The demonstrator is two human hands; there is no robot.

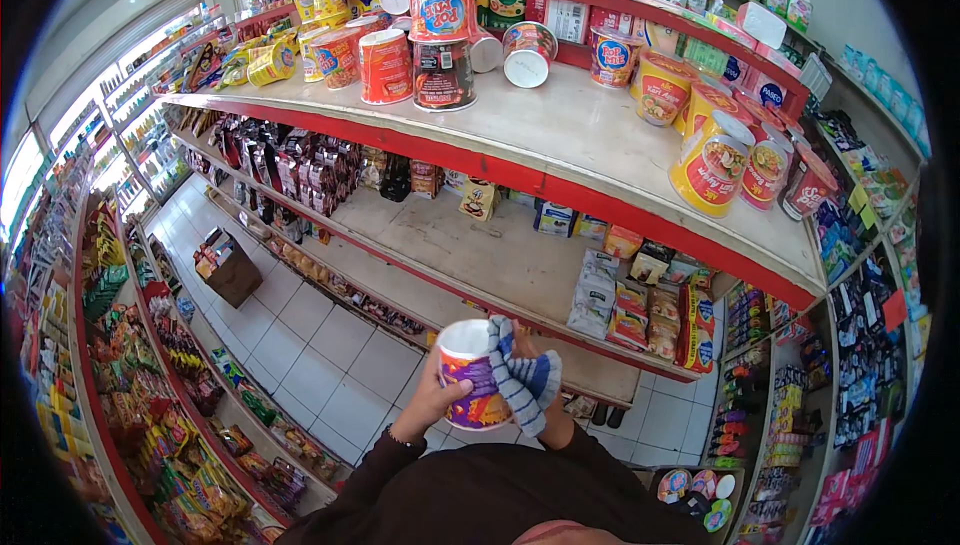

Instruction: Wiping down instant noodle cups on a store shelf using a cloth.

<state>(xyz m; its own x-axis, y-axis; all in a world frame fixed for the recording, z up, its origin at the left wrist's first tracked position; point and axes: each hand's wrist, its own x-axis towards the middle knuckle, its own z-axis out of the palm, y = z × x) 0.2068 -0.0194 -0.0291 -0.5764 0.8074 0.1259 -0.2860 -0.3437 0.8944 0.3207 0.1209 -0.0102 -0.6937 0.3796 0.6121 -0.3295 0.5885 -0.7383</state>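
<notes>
My left hand is wrapped round a purple, orange and white instant noodle cup, held upright in front of my body. A grey and blue striped cloth lies against the cup's right side. Behind that cloth is my right hand, its fingers mostly hidden, with the cloth gripped in it. On the top shelf ahead, red and dark noodle cups stand or lie in a group, one stacked on another. More yellow and red noodle cups stand at the shelf's right end.
The red-edged top shelf spans the view ahead, with lower shelves of sachets and packets beneath. A cardboard box sits on the tiled floor at left. Snack racks line the left; more noodle cups stand low at right.
</notes>
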